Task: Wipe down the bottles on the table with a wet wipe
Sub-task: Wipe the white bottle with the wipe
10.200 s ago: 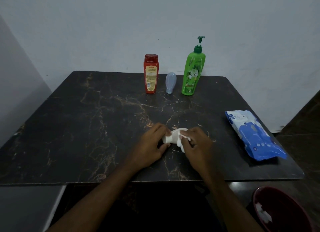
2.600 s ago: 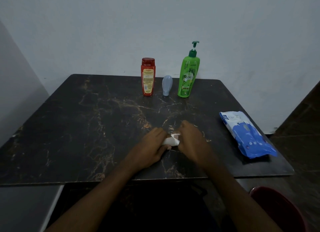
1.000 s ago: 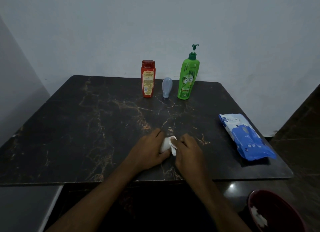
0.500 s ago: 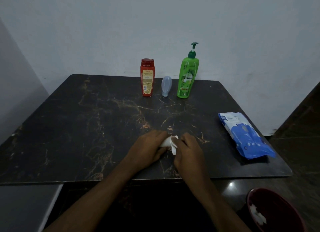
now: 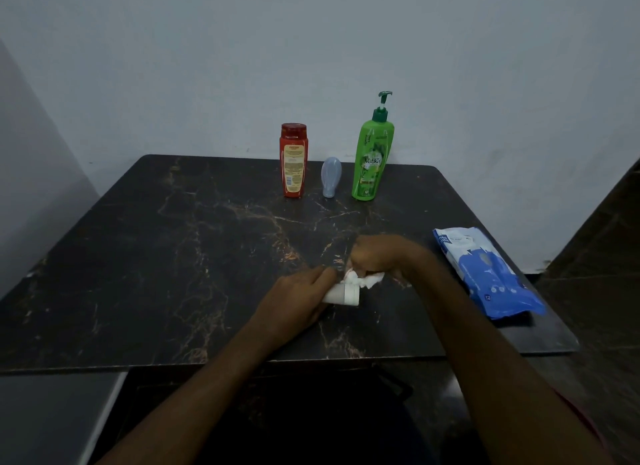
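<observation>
Near the front edge of the table [image 5: 138, 256], your left hand [image 5: 294, 305] is wrapped round the small white bottle [image 5: 343, 294], which lies on its side with its cap end pointing toward your right. That grip pins it low over the marble so it cannot roll or twist while you rub. Your right hand [image 5: 377, 256] is closed on the bunched wet wipe [image 5: 367, 281] and presses it against the cap end from above; bunching the wipe gives you a firm pad for the narrow parts there. I judge this to be the wiping of the cap and neck. The bottle's body is hidden under your left palm, so I cannot tell whether it rests on the table or just above it. Along the back edge the red bottle [image 5: 293, 159], the small grey-blue bottle [image 5: 330, 177] and the green pump bottle [image 5: 370, 156] stand in a row, well apart from your hands: out of the working space, yet within reach. The blue pack of wipes [image 5: 485, 274] lies flat just beside your right forearm, handy should you want a fresh sheet.
</observation>
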